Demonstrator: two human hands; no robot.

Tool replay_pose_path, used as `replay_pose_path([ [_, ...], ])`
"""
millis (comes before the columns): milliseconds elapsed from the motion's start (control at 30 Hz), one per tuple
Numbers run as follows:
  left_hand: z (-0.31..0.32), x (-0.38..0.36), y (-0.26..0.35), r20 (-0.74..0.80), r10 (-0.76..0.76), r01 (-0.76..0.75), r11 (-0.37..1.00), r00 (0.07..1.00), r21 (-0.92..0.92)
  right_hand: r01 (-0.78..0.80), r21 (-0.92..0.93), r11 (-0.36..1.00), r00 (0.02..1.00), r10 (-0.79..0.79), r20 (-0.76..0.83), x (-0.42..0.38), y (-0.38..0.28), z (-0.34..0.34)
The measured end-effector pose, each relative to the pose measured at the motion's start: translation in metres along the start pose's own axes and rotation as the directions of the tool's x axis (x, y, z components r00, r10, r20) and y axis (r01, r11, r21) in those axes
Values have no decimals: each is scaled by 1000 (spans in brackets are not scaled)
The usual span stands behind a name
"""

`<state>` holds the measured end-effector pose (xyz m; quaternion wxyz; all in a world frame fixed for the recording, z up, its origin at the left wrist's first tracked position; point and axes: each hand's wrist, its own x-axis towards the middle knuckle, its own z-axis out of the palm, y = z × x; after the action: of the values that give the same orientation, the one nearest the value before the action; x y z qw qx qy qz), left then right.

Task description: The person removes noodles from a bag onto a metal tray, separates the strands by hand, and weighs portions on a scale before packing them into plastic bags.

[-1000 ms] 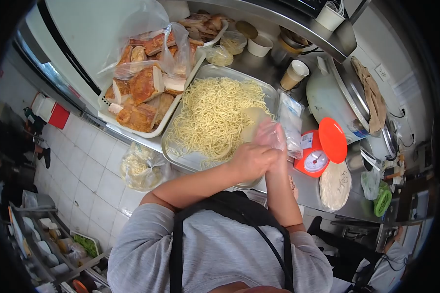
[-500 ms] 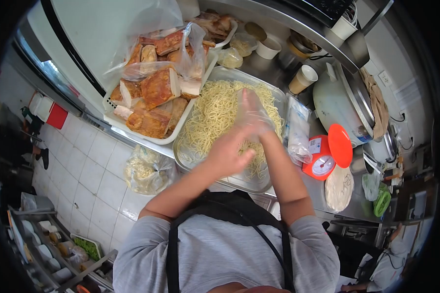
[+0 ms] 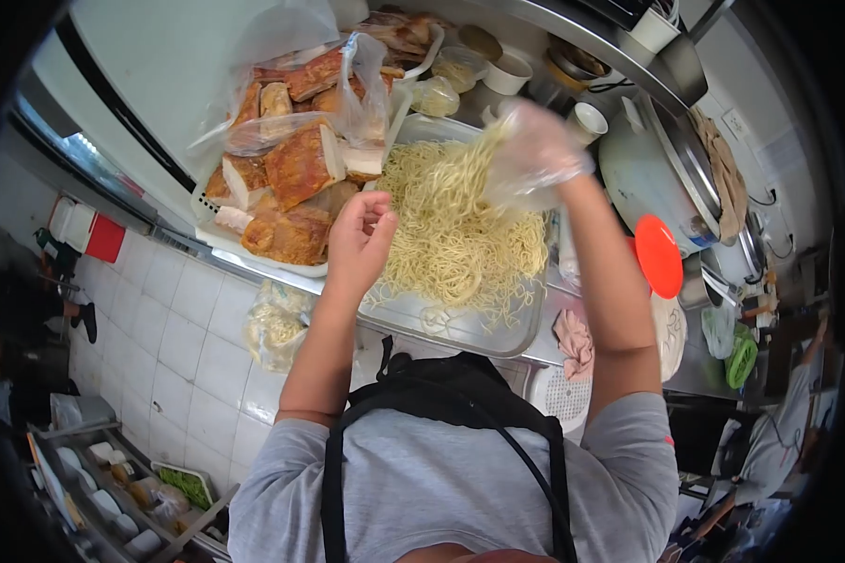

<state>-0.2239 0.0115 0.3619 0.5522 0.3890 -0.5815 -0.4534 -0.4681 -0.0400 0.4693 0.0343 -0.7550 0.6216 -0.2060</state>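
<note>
Pale thin noodles lie heaped in a shallow metal tray. My right hand, inside a clear plastic glove and blurred by motion, grips a bunch of the noodles at the tray's far right and lifts strands above the heap. My left hand is bare and hovers by the tray's left side, its fingers loosely bent, thumb apart, holding nothing. Just left of it, large pieces of browned roast pork fill a white tub, partly under a clear plastic bag.
A kitchen scale's red pan shows beyond my right forearm. Behind stand a large pot, a paper cup and a white bowl. A bag of noodles sits left, below counter level. A pink cloth lies near the front edge.
My hands have moved apart: the gloved right one went up and right and took hold of noodles, while the left one went left, off the right hand.
</note>
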Motion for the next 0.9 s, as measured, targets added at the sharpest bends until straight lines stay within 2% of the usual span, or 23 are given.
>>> replay_pose_path([
  [33, 5, 1, -2, 29, -17, 18, 999, 999, -31, 21, -42, 999, 999, -22, -36, 3, 2, -26],
  [67, 10, 2, -7, 85, -36, 36, 999, 996, -4, 27, 23, 999, 987, -23, -158, 1, -3, -50],
  [100, 16, 3, -15, 141, -55, 52, 998, 989, 24, 110, -101, 989, 960, -132, -248, -4, -13, -76],
  [133, 21, 3, -20, 196, -75, 66, 996, 978, 53, 46, 4, 999, 958, -43, -285, -1, -9, -97],
  [167, 26, 4, -22, 288, -137, 92, 982, 948, 165, -74, 217, 973, 949, 135, -284, 1, -4, -116],
  [200, 32, 2, -27, 281, -127, 78, 981, 951, 179, -194, 461, 866, 910, 334, -246, 4, 1, -135],
  [233, 40, 1, -34, 275, -115, 62, 979, 954, 194, -234, 557, 797, 873, 424, -240, 3, -1, -148],
  [300, 50, 1, -33, 246, -93, 29, 968, 965, 250, -179, 187, 966, 813, 252, -524, -7, -52, -162],
  [367, 58, 9, -32, 202, -40, -11, 969, 979, 247, -186, -230, 955, 729, -23, -684, -15, -80, -167],
  [400, 61, 14, -30, 177, -14, -31, 968, 984, 248, -68, -23, 997, 739, 35, -672, -11, -68, -165],
  [433, 65, 18, -20, 200, 0, -55, 961, 980, 269, 51, 186, 981, 755, 84, -650, 1, -47, -160],
  [500, 74, 28, 8, 243, 29, -106, 944, 969, 312, 116, 341, 933, 779, 127, -614, 9, -36, -157],
  [600, 102, 49, 16, 369, 18, -165, 914, 929, 371, 174, 384, 907, 784, 108, -611, 11, -42, -164],
  [667, 129, 68, 17, 466, 117, -325, 859, 877, 396, 202, 389, 899, 783, 90, -616, 10, -50, -172],
  [700, 136, 73, 20, 518, 113, -330, 877, 848, 349, 216, 386, 897, 781, 79, -619, 8, -54, -176],
  [733, 142, 76, 33, 568, 109, -329, 895, 816, 301, 230, 385, 894, 776, 70, -627, 4, -59, -181],
  [800, 146, 82, 61, 677, 24, -134, 985, 735, 111, 237, 372, 897, 775, 56, -629, -1, -64, -184],
  [833, 149, 90, 57, 702, -271, 104, 957, 659, 271, 236, 367, 900, 778, 52, -626, -4, -64, -184],
  [900, 143, 99, 43, 696, -228, -94, 915, 681, 391, 213, 363, 907, 798, 53, -600, -7, -61, -179],
])
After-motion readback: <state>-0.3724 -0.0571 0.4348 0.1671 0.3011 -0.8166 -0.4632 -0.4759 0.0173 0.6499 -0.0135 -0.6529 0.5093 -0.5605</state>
